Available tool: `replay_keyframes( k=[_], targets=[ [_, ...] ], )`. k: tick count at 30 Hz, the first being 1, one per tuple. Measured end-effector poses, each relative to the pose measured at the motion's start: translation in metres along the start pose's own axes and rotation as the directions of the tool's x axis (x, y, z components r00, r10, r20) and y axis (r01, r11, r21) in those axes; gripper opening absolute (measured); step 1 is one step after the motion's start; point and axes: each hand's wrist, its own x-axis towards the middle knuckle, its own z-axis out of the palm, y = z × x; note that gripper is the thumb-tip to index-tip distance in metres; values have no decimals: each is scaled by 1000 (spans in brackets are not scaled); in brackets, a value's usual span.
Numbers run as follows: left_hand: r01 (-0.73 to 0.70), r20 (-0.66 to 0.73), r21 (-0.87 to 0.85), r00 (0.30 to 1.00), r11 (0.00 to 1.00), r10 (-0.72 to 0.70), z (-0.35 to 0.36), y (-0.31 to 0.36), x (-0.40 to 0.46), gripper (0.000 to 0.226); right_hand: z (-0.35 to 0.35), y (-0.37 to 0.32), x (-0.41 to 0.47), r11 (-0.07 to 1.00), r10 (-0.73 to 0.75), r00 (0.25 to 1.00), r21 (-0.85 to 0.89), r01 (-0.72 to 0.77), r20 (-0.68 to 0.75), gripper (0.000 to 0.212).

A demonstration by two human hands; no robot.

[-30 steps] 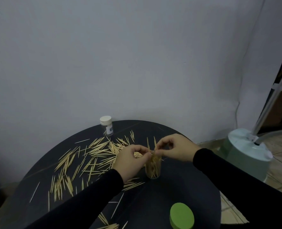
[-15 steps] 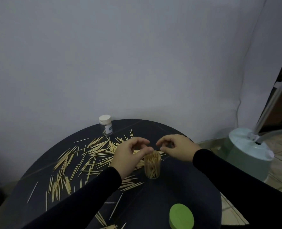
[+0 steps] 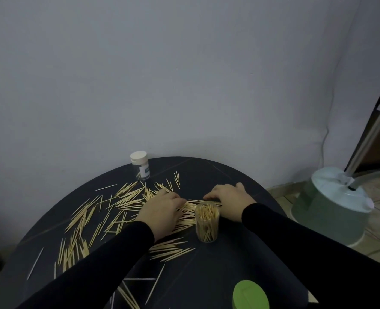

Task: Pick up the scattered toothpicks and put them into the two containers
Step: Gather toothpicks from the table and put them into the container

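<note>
A person in black sleeves leans over a round black table (image 3: pixel 207 275) strewn with pale wooden toothpicks (image 3: pixel 126 197). The landmark is a clear, open cylindrical jar (image 3: pixel 207 221), upright near the table's middle and already packed with upright toothpicks.

The left hand (image 3: pixel 162 210) lies palm down just left of the jar, fingers resting on the heap there. The right hand (image 3: pixel 229 198) lies just behind and right of the jar, fingers reaching left onto a few sticks. The two hands are apart. Whether either has pinched a stick yet cannot be told, since the fingertips are turned away.

Most toothpicks fan out left of the jar; a smaller bunch lies in front of it. A second clear jar with a white cap (image 3: pixel 140 165) stands well behind and left of it, capped. A green round lid (image 3: pixel 250 295) lies in front, at the table's near edge.

Likely risks: a wrist or sleeve could knock the light, full jar over and spill it, and a sweeping motion could push sticks off the table's edge.

The capped jar carries a white and blue label, too small to read.
</note>
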Motion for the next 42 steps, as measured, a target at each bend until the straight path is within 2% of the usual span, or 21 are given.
replay_keyframes(
  k=[6,11,21,27,31,35,39,42],
  targets=[
    [-40,-24,30,999,999,40,6,-4,7,36,-1,-9,5,993,-41,999,-113,38,-19,34],
    [-54,-61,77,996,996,58,9,-1,10,30,-2,-11,4,990,-53,996,-137,44,-65,29],
    [-15,-70,61,997,998,20,3,2,10,24,-3,-6,-1,1000,3,991,-10,-4,-131,29],
    [31,-151,9,988,999,-30,-3,4,5,24,-7,-4,-9,999,38,989,38,-33,-145,29],
    [92,-171,-65,980,994,-102,-10,9,1,24,-10,-5,-15,997,50,988,63,-41,-146,27],
    [160,-198,-217,959,963,-203,-18,13,-3,18,-13,-5,-21,991,80,983,119,-61,-163,25],
    [186,-182,-422,941,887,-284,-28,17,-7,12,-16,-5,-26,976,114,973,205,-72,-202,23],
    [170,-209,-543,921,822,-328,-36,23,-11,19,-16,-4,-30,961,132,965,267,-69,-226,23]
  ],
)
